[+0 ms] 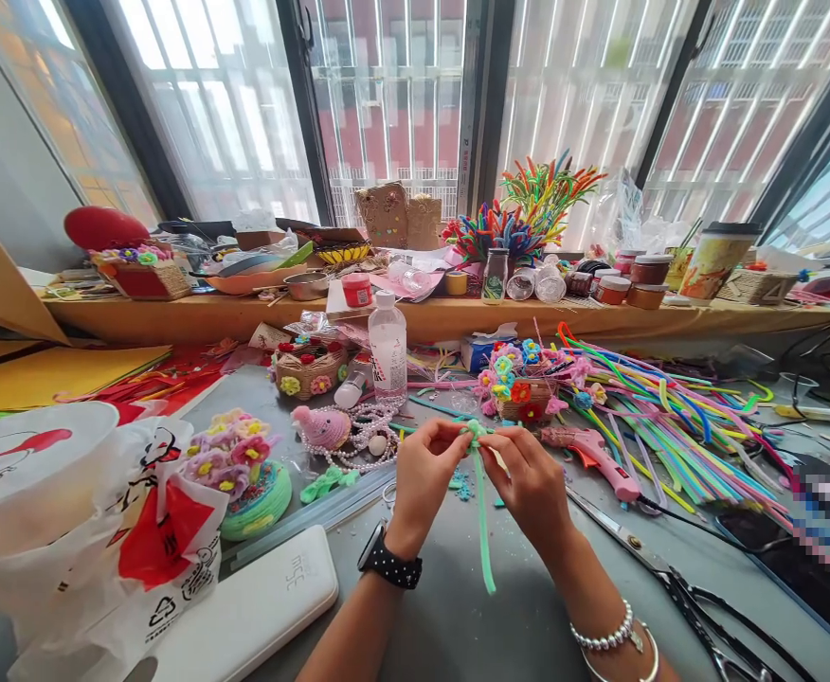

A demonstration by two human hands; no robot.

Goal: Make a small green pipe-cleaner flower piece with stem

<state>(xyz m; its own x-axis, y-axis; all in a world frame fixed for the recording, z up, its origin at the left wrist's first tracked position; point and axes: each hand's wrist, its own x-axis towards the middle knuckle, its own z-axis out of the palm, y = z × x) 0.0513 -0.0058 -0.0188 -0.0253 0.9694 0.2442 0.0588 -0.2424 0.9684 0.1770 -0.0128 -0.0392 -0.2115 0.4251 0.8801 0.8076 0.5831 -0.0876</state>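
Between both hands is a light green pipe cleaner (484, 530), bent into a small looped shape at the top, its long tail hanging down over the grey table. My left hand (427, 474), with a black watch at the wrist, pinches the looped part from the left. From the other side my right hand (529, 474), wearing bracelets, pinches the same part with thumb and fingers. Just right of the hands lies a pink glue gun (592, 455). Large scissors (663, 568) rest beside the right forearm. Green fuzzy pieces (326, 485) lie to the left.
A bundle of pipe cleaners (685, 445) spreads at the right. A clear bottle (387, 350) stands behind the hands, near a flower-covered basket (529, 403). At left are a white power bank (265, 606), a flower pot craft (259, 502) and a plastic bag (123, 568).
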